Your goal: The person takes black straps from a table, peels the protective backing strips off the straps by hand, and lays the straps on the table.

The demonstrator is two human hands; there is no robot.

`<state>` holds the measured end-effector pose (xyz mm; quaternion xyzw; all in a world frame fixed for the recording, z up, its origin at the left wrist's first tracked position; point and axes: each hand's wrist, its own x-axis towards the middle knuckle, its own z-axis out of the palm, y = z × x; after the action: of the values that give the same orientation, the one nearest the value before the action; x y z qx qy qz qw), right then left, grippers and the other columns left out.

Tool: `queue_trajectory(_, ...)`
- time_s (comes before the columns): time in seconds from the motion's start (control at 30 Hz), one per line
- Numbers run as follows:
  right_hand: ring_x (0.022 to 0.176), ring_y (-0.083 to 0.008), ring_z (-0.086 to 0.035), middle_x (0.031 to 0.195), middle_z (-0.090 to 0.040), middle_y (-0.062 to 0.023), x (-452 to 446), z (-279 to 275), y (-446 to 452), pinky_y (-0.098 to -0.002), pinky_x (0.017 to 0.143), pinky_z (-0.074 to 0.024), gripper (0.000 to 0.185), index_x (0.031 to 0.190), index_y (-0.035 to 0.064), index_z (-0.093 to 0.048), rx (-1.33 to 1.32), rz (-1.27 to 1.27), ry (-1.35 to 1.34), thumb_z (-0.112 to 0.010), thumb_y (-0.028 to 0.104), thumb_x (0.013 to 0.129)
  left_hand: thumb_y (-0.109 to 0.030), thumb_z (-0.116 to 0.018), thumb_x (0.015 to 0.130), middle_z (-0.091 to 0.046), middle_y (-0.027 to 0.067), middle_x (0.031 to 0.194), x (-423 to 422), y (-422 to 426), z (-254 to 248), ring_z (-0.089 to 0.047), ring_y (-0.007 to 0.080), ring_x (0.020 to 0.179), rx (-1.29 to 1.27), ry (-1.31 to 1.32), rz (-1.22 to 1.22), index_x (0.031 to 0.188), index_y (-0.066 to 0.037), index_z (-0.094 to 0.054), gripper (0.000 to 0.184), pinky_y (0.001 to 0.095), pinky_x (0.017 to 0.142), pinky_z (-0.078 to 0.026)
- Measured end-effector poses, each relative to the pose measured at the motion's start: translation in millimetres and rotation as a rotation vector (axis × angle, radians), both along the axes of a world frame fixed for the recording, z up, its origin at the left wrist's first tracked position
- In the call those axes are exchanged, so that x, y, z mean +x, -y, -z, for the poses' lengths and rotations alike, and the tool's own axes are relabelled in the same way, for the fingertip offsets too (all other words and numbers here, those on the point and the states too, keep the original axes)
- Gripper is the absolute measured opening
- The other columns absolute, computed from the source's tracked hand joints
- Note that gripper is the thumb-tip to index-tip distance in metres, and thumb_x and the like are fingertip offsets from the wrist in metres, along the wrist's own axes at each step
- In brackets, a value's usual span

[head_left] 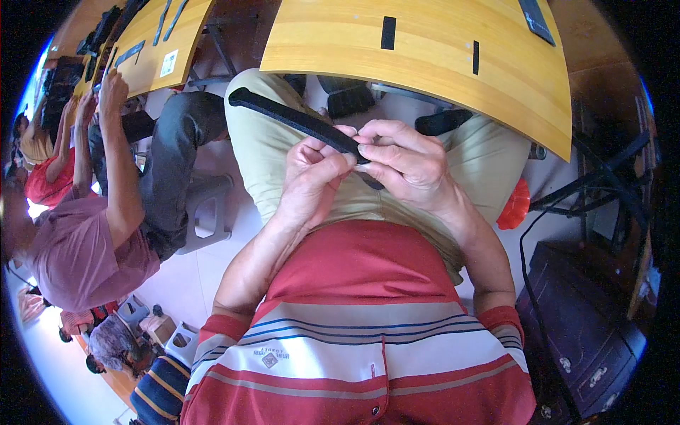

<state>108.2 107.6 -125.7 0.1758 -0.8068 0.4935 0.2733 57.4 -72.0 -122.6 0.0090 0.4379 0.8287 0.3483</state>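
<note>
A long black fabric strap (pixel 290 122) slants across my lap, its far end rounded and pointing up and left. My left hand (pixel 314 170) pinches it near the lower end, with thumb and fingers pressed together. On the same end, the fingertips of my right hand (pixel 407 159) are closed too, touching those of the left. A short dark piece shows just below the fingers. Exactly how the end is folded or joined there is hidden by my fingers.
On the yellow wooden table (pixel 432 53) ahead lie a black rectangular piece (pixel 388 33), a narrow black strip (pixel 476 58) and a dark flat item (pixel 537 21). Other people sit at a table (pixel 159 60) on the left. A dark cabinet (pixel 581 333) stands at right.
</note>
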Motion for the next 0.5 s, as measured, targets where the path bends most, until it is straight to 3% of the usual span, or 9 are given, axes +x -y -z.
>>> queue_trajectory(0.3, 0.087, -0.0248, -0.066, 0.1, -0.064, -0.0111, 3, 2, -5, -0.0328, 0.074, -0.0548, 0.027, 0.091, -0.0018, -0.067, -0.128, -0.062, 0.223, -0.078, -0.002, 0.067, 0.001, -0.062, 0.083, -0.068, 0.005, 0.094, 0, -6, -1, -0.063, 0.0118, 0.081, -0.048, 0.045, -0.003, 0.114, -0.001, -0.061, 0.032, 0.0258, 0.072, -0.05)
queue_trajectory(0.4, 0.087, -0.0241, -0.066, 0.098, -0.065, -0.0107, 2, 3, -7, -0.0321, 0.073, -0.0546, 0.026, 0.092, -0.0021, -0.067, -0.108, -0.061, 0.196, -0.078, -0.001, 0.068, -0.002, -0.064, 0.085, -0.068, 0.0041, 0.09, -8, 5, 12, -0.062, 0.0105, 0.079, -0.073, -0.01, 0.119, 0.113, -0.001, -0.061, 0.028, 0.0254, 0.07, -0.05)
queue_trajectory(0.5, 0.087, -0.0238, -0.066, 0.097, -0.065, -0.0104, 4, 2, -8, -0.0319, 0.073, -0.0546, 0.025, 0.092, -0.0018, -0.068, -0.138, -0.065, 0.204, -0.078, -0.001, 0.069, -0.004, -0.066, 0.087, -0.067, 0.0029, 0.086, -5, 2, 11, -0.061, 0.0092, 0.077, -0.145, 0.026, 0.089, 0.112, 0.0, -0.061, 0.026, 0.0252, 0.07, -0.049)
